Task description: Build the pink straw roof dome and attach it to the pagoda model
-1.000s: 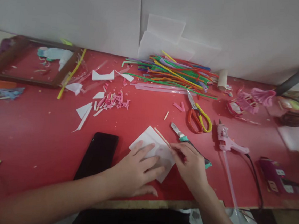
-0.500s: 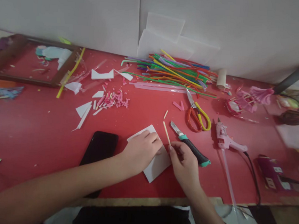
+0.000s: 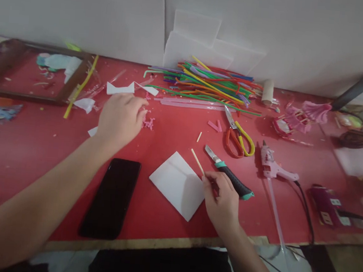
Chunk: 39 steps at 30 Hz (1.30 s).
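Over the small pile of chopped pink pieces [image 3: 148,124], my left hand [image 3: 121,116] is lowered with its fingers bent and apart; its palm side and most of the pile are hidden beneath it. My right hand [image 3: 222,199] pinches one end of a thin pale stick [image 3: 197,161], which points up and to the left. A white square of card [image 3: 177,184] lies flat beside the right hand, set cornerwise. A utility knife [image 3: 233,176] with a black and teal handle lies just beyond the right hand. A short stick piece [image 3: 199,136] rests near the blade.
A black phone [image 3: 110,199] lies left of the card. Scissors [image 3: 238,136], a pink glue gun [image 3: 274,165] with its cord, and a purple box [image 3: 328,206] are at the right. Colourful pipe cleaners [image 3: 211,83] are heaped by the wall. A brown frame [image 3: 29,96] lies at the far left.
My left hand has left the white card and moved left and away from me to the pink pieces, uncovering the card. The right hand still holds the stick in nearly the same place.
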Available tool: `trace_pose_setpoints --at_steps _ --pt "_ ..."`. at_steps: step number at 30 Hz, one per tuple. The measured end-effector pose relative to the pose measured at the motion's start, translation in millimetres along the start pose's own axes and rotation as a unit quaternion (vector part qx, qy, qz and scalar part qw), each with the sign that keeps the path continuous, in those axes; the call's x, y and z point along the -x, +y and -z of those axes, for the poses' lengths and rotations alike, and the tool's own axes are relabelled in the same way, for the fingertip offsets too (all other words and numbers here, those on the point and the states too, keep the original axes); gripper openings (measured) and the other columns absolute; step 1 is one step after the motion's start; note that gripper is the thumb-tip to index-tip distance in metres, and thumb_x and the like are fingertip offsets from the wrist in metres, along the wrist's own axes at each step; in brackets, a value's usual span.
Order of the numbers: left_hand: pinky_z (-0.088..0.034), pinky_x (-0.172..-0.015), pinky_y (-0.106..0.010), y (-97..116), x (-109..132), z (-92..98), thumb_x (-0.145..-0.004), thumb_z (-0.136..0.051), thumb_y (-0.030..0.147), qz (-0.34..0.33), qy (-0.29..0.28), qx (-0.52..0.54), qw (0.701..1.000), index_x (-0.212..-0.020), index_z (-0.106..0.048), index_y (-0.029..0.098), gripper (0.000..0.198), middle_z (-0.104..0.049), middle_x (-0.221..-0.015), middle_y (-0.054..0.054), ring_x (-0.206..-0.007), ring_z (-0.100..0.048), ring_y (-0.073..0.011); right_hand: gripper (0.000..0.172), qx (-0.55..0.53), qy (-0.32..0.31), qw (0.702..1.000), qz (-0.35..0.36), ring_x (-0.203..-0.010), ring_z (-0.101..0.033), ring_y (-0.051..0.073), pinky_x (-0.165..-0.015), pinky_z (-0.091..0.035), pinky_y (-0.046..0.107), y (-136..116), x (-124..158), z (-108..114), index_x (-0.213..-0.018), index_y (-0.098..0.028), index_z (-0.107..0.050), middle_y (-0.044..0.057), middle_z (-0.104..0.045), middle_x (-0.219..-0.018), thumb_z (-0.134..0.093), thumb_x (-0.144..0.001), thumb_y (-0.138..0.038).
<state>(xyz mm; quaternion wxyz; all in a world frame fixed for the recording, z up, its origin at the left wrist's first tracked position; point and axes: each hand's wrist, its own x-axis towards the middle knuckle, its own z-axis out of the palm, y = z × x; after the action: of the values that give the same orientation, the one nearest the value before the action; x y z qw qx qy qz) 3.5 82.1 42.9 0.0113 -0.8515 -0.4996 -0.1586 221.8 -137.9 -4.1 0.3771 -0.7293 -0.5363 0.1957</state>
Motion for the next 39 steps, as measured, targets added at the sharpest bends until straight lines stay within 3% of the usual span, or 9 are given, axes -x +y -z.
trace_pose_setpoints --at_steps 2,4,7,11,16,21,24,30,39 --pt "-0.05 -0.086 -0.046 23 21 9.7 -0.098 -0.043 0.029 0.001 -0.043 0.004 0.999 -0.112 -0.066 0.016 0.03 -0.071 -0.094 -0.012 -0.092 -0.065 -0.0311 0.014 0.001 -0.003 1.0 0.013 -0.082 -0.066 0.018 -0.072 -0.055 0.031 -3 -1 2 -0.096 -0.022 -0.064 0.006 -0.068 -0.091 -0.052 -0.096 -0.029" --pt "-0.052 -0.076 -0.046 57 55 16.9 -0.097 -0.045 0.029 -0.059 -0.07 -0.009 0.996 -0.106 -0.069 0.015 0.029 -0.072 -0.088 -0.013 -0.084 -0.065 -0.0317 0.013 0.002 -0.007 0.999 0.032 -0.08 -0.066 0.017 -0.071 -0.055 0.03 -5 -1 3 -0.095 -0.022 -0.065 0.005 -0.068 -0.09 -0.053 -0.096 -0.027" --pt "-0.056 -0.071 -0.044 104 112 18.8 -0.088 -0.065 0.035 -0.178 -0.113 -0.008 0.978 -0.107 -0.071 0.013 0.03 -0.073 -0.106 -0.017 -0.089 -0.066 -0.0334 0.012 0.021 -0.004 0.997 0.073 -0.081 -0.066 0.018 -0.072 -0.056 0.031 -9 -2 2 -0.096 -0.022 -0.066 0.005 -0.068 -0.09 -0.054 -0.095 -0.024" --pt "-0.056 -0.088 -0.059 127 151 7.4 -0.07 -0.078 0.062 -0.203 -0.125 0.002 0.971 -0.128 -0.065 0.017 0.074 -0.061 -0.137 -0.021 -0.117 -0.059 -0.0477 0.012 0.059 -0.003 0.992 0.112 -0.081 -0.064 0.018 -0.075 -0.055 0.033 -10 -3 -3 -0.097 -0.021 -0.068 0.005 -0.068 -0.088 -0.056 -0.093 -0.021" --pt "-0.056 -0.091 -0.061 123 154 -2.6 -0.068 -0.074 0.069 -0.204 -0.143 0.006 0.968 -0.131 -0.063 0.01 0.087 -0.054 -0.144 -0.023 -0.127 -0.052 -0.0522 0.013 0.087 -0.003 0.989 0.123 -0.081 -0.063 0.018 -0.076 -0.054 0.033 -8 1 -10 -0.095 -0.021 -0.069 0.005 -0.067 -0.088 -0.057 -0.093 -0.019" --pt "-0.063 -0.083 -0.047 120 151 -4.4 -0.086 -0.068 0.029 -0.213 -0.067 -0.021 0.975 -0.124 -0.065 0.006 0.044 -0.066 -0.13 -0.022 -0.114 -0.065 -0.0412 0.015 0.095 0.009 0.987 0.126 -0.077 -0.059 0.019 -0.072 -0.052 0.033 -5 9 -16 -0.094 -0.022 -0.071 0.005 -0.066 -0.084 -0.056 -0.094 -0.018" --pt "-0.065 -0.078 -0.042 118 149 -5.4 -0.088 -0.057 0.014 -0.213 -0.041 -0.051 0.975 -0.126 -0.063 0.005 0.04 -0.063 -0.134 -0.022 -0.11 -0.068 -0.0363 0.018 0.094 0.003 0.988 0.124 -0.079 -0.058 0.019 -0.072 -0.052 0.034 -6 11 -19 -0.099 -0.023 -0.072 0.005 -0.067 -0.087 -0.055 -0.094 -0.017" --pt "-0.064 -0.087 -0.042 114 150 -6.8 -0.084 -0.06 0.02 -0.194 -0.072 -0.048 0.977 -0.13 -0.06 -0.002 0.051 -0.061 -0.136 -0.024 -0.118 -0.064 -0.0376 0.022 0.089 -0.002 0.989 0.12 -0.077 -0.057 0.019 -0.071 -0.052 0.033 -9 12 -20 -0.1 -0.023 -0.074 0.005 -0.066 -0.085 -0.054 -0.095 -0.017" --pt "-0.062 -0.088 -0.041 113 148 -5.2 -0.081 -0.067 0.023 -0.194 -0.067 -0.034 0.978 -0.13 -0.06 -0.004 0.057 -0.064 -0.131 -0.025 -0.115 -0.064 -0.0368 0.027 0.091 -0.006 0.986 0.136 -0.08 -0.057 0.019 -0.072 -0.052 0.034 -8 13 -18 -0.102 -0.023 -0.074 0.005 -0.066 -0.088 -0.051 -0.093 -0.011"
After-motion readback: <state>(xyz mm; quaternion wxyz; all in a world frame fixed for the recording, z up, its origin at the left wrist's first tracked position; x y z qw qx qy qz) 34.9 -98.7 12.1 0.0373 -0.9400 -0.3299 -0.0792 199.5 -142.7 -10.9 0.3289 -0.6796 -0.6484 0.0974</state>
